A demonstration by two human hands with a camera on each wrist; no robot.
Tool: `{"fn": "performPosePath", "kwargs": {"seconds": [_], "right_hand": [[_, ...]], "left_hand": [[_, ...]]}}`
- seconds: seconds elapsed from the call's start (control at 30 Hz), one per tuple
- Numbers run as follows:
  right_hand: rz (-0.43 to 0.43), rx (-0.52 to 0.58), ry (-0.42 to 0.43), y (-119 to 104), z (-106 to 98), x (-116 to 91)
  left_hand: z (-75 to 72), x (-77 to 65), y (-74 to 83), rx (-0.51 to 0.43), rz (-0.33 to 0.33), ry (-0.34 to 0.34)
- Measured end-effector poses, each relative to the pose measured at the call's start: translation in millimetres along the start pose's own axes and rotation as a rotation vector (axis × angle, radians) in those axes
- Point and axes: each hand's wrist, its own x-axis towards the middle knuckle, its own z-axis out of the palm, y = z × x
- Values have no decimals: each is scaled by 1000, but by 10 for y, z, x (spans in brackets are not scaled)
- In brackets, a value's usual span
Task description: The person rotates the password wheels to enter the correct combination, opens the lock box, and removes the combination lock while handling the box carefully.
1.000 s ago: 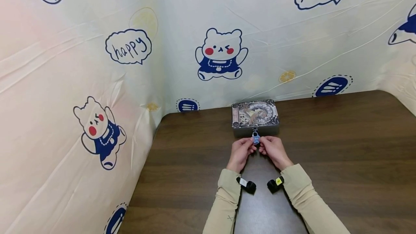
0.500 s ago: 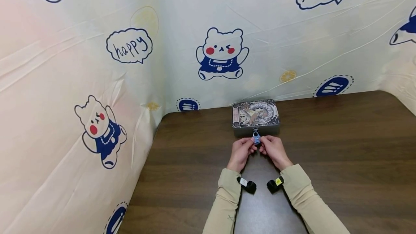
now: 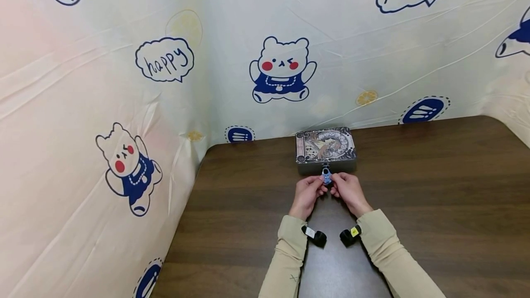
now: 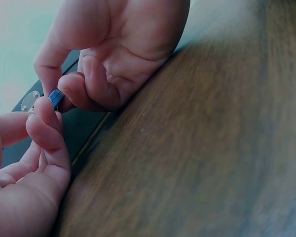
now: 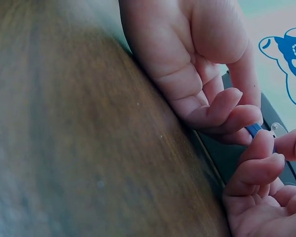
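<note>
A small blue padlock (image 3: 326,176) hangs at the metal hasp (image 4: 29,101) on the front of a dark tin box (image 3: 325,145) with an ornate printed lid. My left hand (image 3: 305,193) pinches the padlock's left side between thumb and fingers. From the right, my right hand (image 3: 350,192) pinches its other side. Both wrist views show the padlock (image 5: 255,129) edge-on and mostly covered by fingertips. The other fingers of both hands curl under, close over the tabletop. The box lid is down.
The brown wooden table (image 3: 434,197) reaches back to a hanging pale cloth (image 3: 223,59) printed with bears and words. Behind the hands, the box stands near the table's far edge. A small black camera (image 3: 318,238) sits at each wrist.
</note>
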Motion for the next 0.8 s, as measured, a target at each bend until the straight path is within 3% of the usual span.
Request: {"fn": "performPosePath", "kwargs": {"seconds": [0.33, 0.8], "right_hand": [[24, 50, -17, -31, -10, -32], [96, 240, -60, -43, -41, -23]], "left_hand": [[-6, 7, -1, -6, 0, 4], [4, 11, -5, -36, 0, 7]]}}
